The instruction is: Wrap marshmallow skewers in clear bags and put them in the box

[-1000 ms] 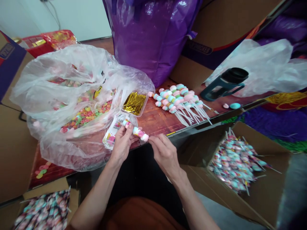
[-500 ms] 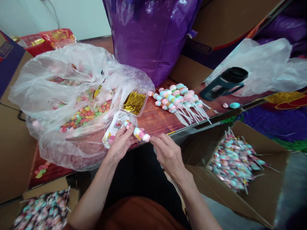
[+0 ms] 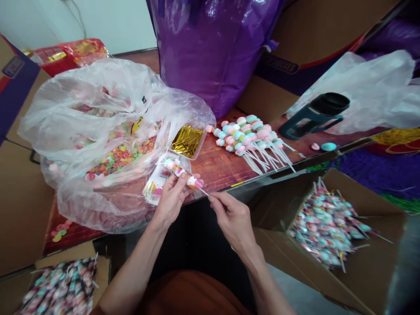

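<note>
1. Left hand [image 3: 173,197]: half curled, thumb on top of the pink, white and pale-blue candy skewer [image 3: 194,182], fingers behind. Has it around mid-length.
2. Right hand [image 3: 232,215]: thumb and forefinger pinched on the thin white stick [image 3: 205,192] near its free end, other fingers folded in.
3. Skewer sits between the hands, at the near edge of the reddish-brown wood-patterned table [image 3: 215,169].
4. Key relation: long axis slants, candy tip far-left, stick near-right, running straight into the right fingertips. Left is nearer the candy, right has the stick.
5. Candy tip overlaps the stack of printed clear plastic sleeves [image 3: 152,189] in view; contact, can't tell.
6. Shiny print around the candy suggests it's sleeved; my judgement, not certain.
7. Shiny gold metallic strips [image 3: 187,141] lie beyond the left hand, past the sleeves.
</note>
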`<action>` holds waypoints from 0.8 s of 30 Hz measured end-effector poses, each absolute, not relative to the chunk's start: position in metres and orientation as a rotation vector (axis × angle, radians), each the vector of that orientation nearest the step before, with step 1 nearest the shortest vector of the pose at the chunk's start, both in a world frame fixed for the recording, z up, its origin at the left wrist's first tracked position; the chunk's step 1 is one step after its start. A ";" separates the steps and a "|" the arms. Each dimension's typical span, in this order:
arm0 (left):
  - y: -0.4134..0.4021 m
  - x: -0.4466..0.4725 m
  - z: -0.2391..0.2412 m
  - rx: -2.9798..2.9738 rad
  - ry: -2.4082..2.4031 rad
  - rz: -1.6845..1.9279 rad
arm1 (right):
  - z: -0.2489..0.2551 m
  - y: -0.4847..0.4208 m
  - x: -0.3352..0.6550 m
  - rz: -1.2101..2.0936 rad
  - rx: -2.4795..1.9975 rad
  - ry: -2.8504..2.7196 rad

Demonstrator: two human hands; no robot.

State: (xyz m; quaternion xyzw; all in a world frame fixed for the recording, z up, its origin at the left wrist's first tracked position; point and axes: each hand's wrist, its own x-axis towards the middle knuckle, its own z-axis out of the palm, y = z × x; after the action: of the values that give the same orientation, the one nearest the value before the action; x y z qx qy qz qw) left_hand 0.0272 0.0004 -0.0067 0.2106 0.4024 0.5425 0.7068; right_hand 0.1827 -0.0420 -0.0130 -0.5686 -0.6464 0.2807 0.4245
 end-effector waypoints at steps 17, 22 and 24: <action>-0.011 0.033 -0.004 0.552 0.886 1.242 | -0.022 -0.052 0.153 0.831 -1.373 -1.467; -0.013 0.028 -0.004 0.533 0.845 1.207 | -0.019 -0.052 0.148 0.913 -1.375 -1.395; -0.012 0.026 -0.004 0.500 0.822 1.208 | -0.017 -0.052 0.146 0.968 -1.361 -1.351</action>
State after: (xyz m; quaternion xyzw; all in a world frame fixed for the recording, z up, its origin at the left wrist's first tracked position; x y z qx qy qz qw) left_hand 0.0260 -0.0124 -0.0041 0.2259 0.3714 0.5456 0.7165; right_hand 0.1461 -0.0515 -0.0170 -0.5571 -0.5528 0.3963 0.4764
